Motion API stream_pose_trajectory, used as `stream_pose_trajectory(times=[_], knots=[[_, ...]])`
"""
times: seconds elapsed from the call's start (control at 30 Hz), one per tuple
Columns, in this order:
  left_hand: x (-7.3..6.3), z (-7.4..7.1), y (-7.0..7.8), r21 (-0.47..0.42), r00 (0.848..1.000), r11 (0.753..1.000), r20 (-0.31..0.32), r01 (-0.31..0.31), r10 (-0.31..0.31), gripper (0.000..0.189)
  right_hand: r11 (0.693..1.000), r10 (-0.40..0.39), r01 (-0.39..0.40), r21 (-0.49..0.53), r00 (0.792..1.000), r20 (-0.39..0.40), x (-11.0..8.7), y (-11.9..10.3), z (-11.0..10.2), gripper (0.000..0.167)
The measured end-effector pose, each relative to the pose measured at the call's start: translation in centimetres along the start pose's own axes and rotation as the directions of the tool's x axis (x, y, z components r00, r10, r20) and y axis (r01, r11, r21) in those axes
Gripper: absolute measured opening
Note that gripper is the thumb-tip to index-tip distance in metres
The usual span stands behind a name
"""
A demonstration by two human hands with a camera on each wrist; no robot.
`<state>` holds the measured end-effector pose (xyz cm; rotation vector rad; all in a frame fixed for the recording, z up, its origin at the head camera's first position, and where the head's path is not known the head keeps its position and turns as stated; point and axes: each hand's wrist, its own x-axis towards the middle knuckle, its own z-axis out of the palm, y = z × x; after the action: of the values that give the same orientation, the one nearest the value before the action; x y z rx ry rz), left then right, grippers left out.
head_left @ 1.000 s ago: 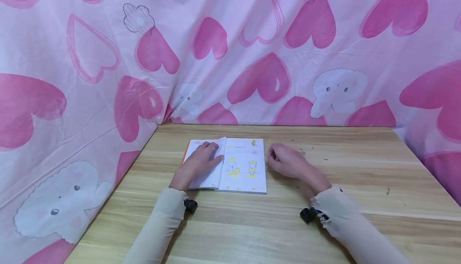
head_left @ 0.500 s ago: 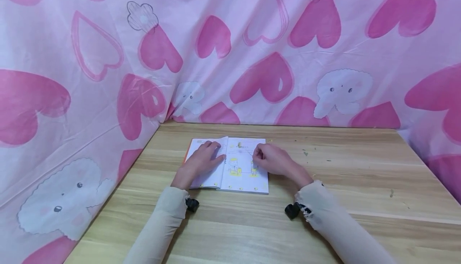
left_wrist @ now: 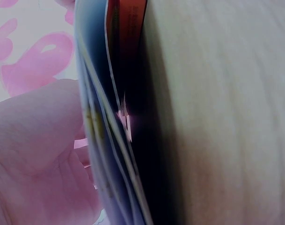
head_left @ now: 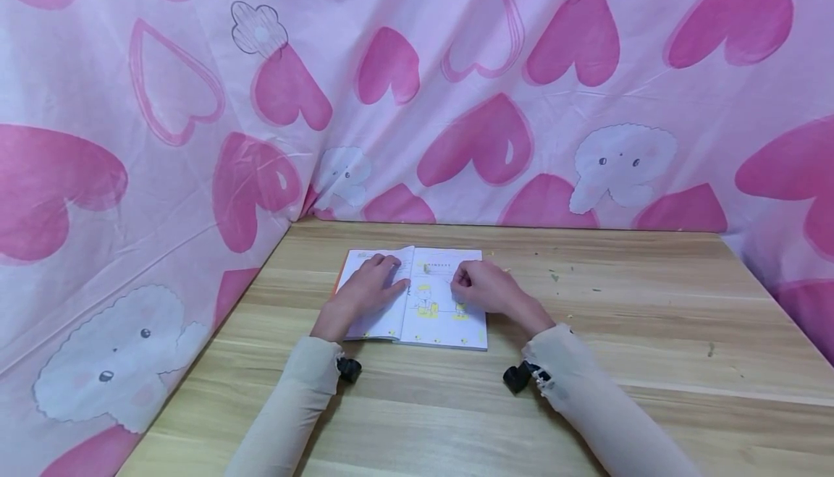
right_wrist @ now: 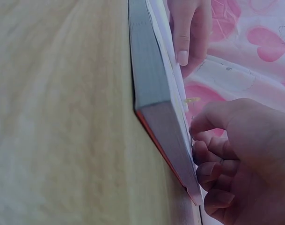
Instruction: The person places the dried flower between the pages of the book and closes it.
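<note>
An open book [head_left: 443, 328] lies on the wooden table, its right page printed with yellow-and-white cartoon figures. My left hand [head_left: 365, 291] rests on the left page with fingers extended. Seen from the left wrist, the page edges [left_wrist: 115, 154] stand slightly fanned beside that hand [left_wrist: 37, 140]. Over the right page, my right hand [head_left: 485, 286] has curled fingers and pinches a thin stem with a small yellowish tip [head_left: 426, 268]. In the right wrist view the yellowish tip [right_wrist: 193, 99] shows just beyond the curled fingers [right_wrist: 208, 169]; most of the stem is hidden there.
Small green and yellowish crumbs [head_left: 554, 277] are scattered on the table [head_left: 625, 332] right of the book. A pink cloth with hearts [head_left: 476, 140] hangs behind the table and along its left side.
My right hand has moved left from beside the book to over the right page, carrying the yellow-tipped stem toward the book's middle. The left hand stays on the left page.
</note>
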<state>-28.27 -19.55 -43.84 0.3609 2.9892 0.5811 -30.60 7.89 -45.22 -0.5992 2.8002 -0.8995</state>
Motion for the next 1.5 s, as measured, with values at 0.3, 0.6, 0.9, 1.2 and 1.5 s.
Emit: stream_pose_trajectory(times=[0.3, 0.6, 0.9, 1.2, 1.5], knots=[[0.0, 0.1, 0.1, -0.009, 1.0, 1.0, 0.003, 0.001, -0.001, 0.062, 1.0, -0.009, 0.01, 0.024, 1.0, -0.021, -0.2, 0.7, -0.7, 0.014], [-0.1, 0.2, 0.1, 0.001, 1.0, 1.0, 0.005, -0.005, 0.005, 0.062, 1.0, 0.008, -0.01, -0.027, 0.996, -0.094, -0.6, 2.6, -2.3, 0.032], [0.1, 0.0, 0.3, 0.042, 0.995, 0.998, -0.084, -0.044, 0.047, 0.057, 0.995, -0.014, 0.01, -0.099, 0.999, -0.035, -0.5, 3.4, -2.8, 0.051], [0.1, 0.0, 1.7, 0.139, 0.975, 0.984, -0.177, -0.108, 0.132, 0.049, 0.994, -0.031, 0.028, -0.102, 0.999, -0.031, -0.6, 3.6, -2.6, 0.05], [-0.9, 0.9, 6.4, 0.077, 0.927, 0.931, -0.097, -0.356, 0.362, 0.025, 0.996, -0.03, 0.027, -0.091, 0.999, -0.028, -0.7, 3.6, -2.7, 0.05]])
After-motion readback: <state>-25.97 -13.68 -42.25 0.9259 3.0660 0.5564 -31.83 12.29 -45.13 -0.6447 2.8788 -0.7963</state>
